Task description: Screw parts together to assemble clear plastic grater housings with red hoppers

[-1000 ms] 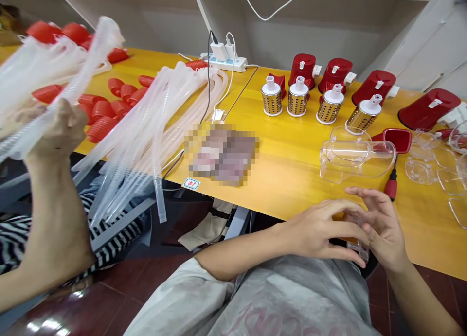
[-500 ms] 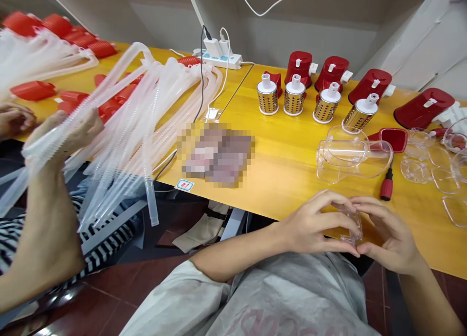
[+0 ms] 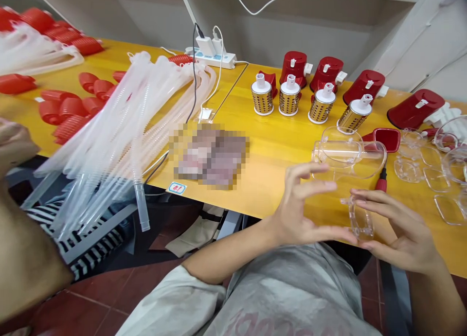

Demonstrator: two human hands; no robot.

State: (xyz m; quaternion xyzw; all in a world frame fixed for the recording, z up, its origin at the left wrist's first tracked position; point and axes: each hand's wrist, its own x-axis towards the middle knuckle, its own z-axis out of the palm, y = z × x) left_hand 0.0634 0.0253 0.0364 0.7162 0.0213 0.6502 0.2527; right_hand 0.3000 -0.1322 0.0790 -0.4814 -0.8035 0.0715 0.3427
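In front of my body, my right hand (image 3: 404, 229) grips a small clear plastic part (image 3: 361, 219) with raised edges and little tabs, pinched between thumb and fingers. My left hand (image 3: 302, 207) is just left of that part, its fingers and thumb spread wide apart and holding nothing. Beyond the hands, a larger clear plastic housing (image 3: 346, 153) with a tube lies on its side on the yellow table (image 3: 262, 195). The red-handled screwdriver (image 3: 381, 180) lies behind my right hand, partly hidden by it.
Drum graters with white hubs (image 3: 291, 97) stand in a row before dark red bases (image 3: 295, 68). More clear parts (image 3: 447, 209) lie at the right. Pale corrugated hoses (image 3: 109, 141) hang over the edge at left, beside red pieces (image 3: 73, 110) and a co-worker's hand (image 3: 14, 144).
My left hand has opened and come off the clear part, which stays in my right hand. The co-worker's hand has let go of a hose and moved left.
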